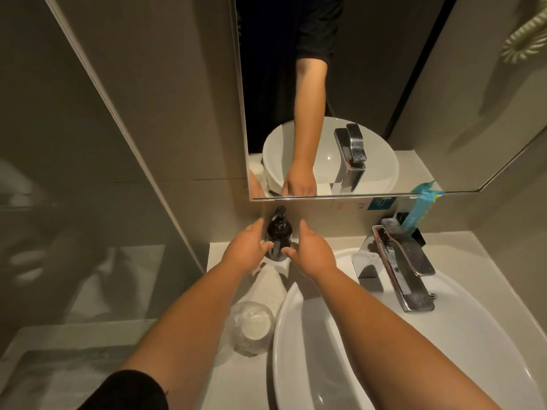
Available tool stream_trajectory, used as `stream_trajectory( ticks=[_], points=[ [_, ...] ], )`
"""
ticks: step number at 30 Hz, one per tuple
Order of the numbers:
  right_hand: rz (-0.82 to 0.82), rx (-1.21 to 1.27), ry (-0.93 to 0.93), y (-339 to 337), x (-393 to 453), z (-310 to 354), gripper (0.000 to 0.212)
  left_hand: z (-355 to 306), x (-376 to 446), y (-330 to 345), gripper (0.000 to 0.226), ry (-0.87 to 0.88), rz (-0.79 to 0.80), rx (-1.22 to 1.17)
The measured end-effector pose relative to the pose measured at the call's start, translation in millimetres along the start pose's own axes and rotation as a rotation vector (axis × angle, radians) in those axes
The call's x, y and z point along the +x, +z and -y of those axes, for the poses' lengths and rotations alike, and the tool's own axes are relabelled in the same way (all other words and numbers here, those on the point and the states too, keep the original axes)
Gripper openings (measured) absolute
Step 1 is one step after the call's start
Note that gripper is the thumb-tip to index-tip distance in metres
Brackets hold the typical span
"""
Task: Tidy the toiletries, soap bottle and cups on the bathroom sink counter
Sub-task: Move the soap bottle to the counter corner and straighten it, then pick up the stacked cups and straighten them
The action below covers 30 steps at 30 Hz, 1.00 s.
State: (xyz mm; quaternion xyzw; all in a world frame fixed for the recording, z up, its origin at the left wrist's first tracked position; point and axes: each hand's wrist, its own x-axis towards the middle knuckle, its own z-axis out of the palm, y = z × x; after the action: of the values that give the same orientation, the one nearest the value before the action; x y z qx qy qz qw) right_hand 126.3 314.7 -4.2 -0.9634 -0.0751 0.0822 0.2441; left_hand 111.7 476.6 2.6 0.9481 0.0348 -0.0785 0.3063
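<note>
At the centre of the frame the dark soap bottle [279,235] stands on the counter [219,377] against the back wall; the left hand [247,249] and right hand [310,250] flank it, fingers curled onto its lower sides; a wrapped cup [253,325] lies lower centre beside the basin [461,329]; the tap [396,266] stands right of centre.

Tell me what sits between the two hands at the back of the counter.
In the head view, the dark soap bottle stands upright between the left hand and right hand, their fingers on its sides.
</note>
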Motion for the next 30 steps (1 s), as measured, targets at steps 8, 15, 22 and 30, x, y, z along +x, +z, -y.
stream_trajectory(
  ticks=[8, 15, 22, 30],
  points=[
    [0.041, -0.170, -0.159, -60.5, -54.1, -4.4, 0.069, -16.6, -77.8, -28.4, 0.060, -0.055, -0.060, 0.225],
    [0.173, -0.243, -0.407, -62.3, -71.1, -9.0, 0.053, -20.0, -151.4, 1.0, 0.056, -0.236, -0.136, 0.245],
    [0.317, -0.288, -0.686, -58.8, -98.5, -8.8, 0.044, -55.4, -230.3, 44.6, 0.031, -0.524, -0.297, 0.059],
    [0.488, -0.308, -0.781, -27.9, -107.1, 16.1, 0.044, -49.8, -231.1, 67.3, 0.050, -0.659, -0.386, -0.060]
  ],
)
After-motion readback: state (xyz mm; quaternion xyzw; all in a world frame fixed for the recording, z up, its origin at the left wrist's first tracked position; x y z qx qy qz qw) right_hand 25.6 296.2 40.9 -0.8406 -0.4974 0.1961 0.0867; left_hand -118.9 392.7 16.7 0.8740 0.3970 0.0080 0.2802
